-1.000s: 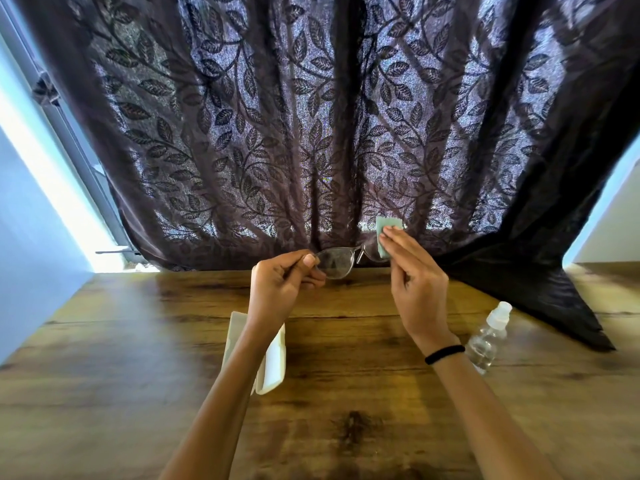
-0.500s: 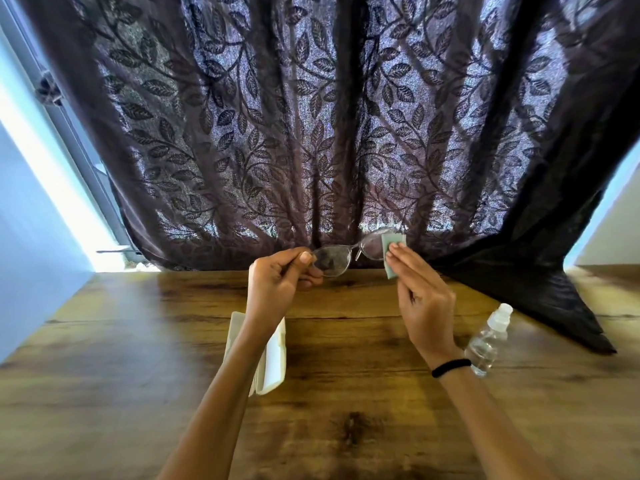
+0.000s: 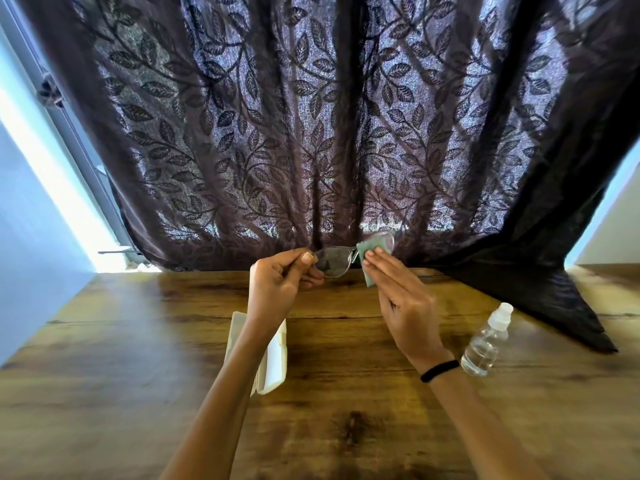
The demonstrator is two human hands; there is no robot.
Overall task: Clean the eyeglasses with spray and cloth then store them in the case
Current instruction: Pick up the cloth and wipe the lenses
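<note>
Above the table (image 3: 138, 341), our left hand (image 3: 277, 289) pinches the eyeglasses (image 3: 332, 261) at one lens's outer edge while our right hand (image 3: 405, 303) pinches the cloth (image 3: 372, 251) over the other lens; rubbing too hard could twist the thin frame or drop it.

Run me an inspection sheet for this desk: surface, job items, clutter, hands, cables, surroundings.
Surface: wooden table, bare grain.
Job's things: glasses held up over the far edge; green cloth on the lens to the right; white case on the table under the left forearm; spray bottle by the right wrist.
Clutter: nothing seen.
Hands: left hand pinches the glasses; right hand holds the cloth to the lens.
Cables: nothing seen.
Surroundings: dark leaf-patterned curtain behind, its end lying on the table at right; bright window at left.
</note>
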